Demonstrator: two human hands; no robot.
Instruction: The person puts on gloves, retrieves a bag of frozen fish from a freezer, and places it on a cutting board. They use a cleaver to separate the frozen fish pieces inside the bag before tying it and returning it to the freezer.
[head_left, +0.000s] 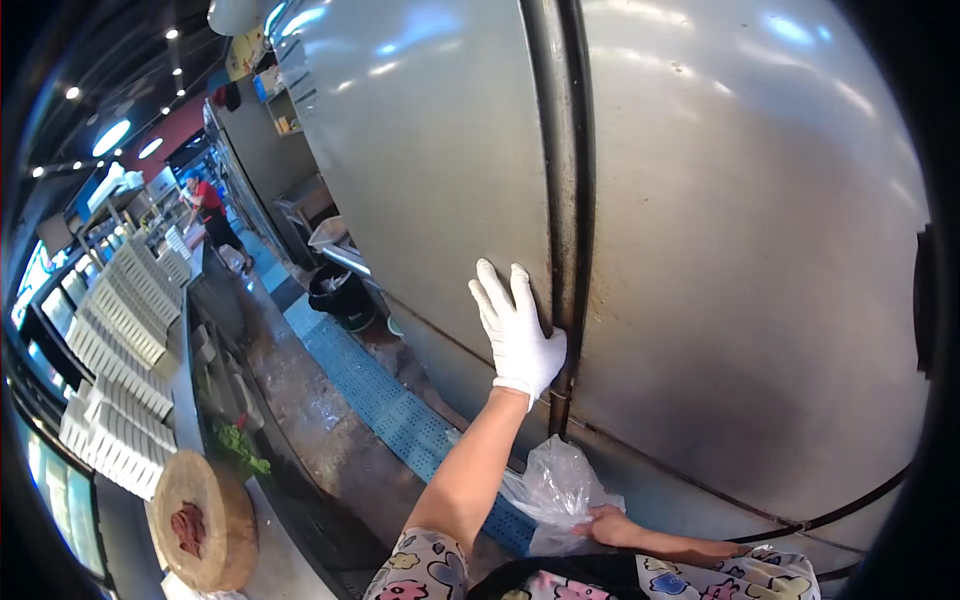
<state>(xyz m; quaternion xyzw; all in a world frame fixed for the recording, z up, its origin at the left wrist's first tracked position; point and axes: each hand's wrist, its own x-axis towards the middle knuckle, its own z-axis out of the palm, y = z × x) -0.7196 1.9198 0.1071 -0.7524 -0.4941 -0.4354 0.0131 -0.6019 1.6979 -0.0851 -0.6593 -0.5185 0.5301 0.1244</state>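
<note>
My left hand (520, 338), in a white glove, lies with its fingers spread against the left steel door (430, 180), beside the dark vertical gap between the two doors. Lower down, my bare right hand (604, 526) has its fingers closed on a clear plastic bag (565, 480). The bag hangs in front of the lower part of the steel front, and what it contains cannot be made out. The right steel door (740, 250) fills the right side of the view and is closed.
A round chopping block (235, 530) with dark red meat (187, 528) stands on the left counter, near stacked white trays (130, 300) and green leaves (238, 445). A black bin (342, 298) stands by a blue mat (400, 410). Farther off is a person in red (210, 205).
</note>
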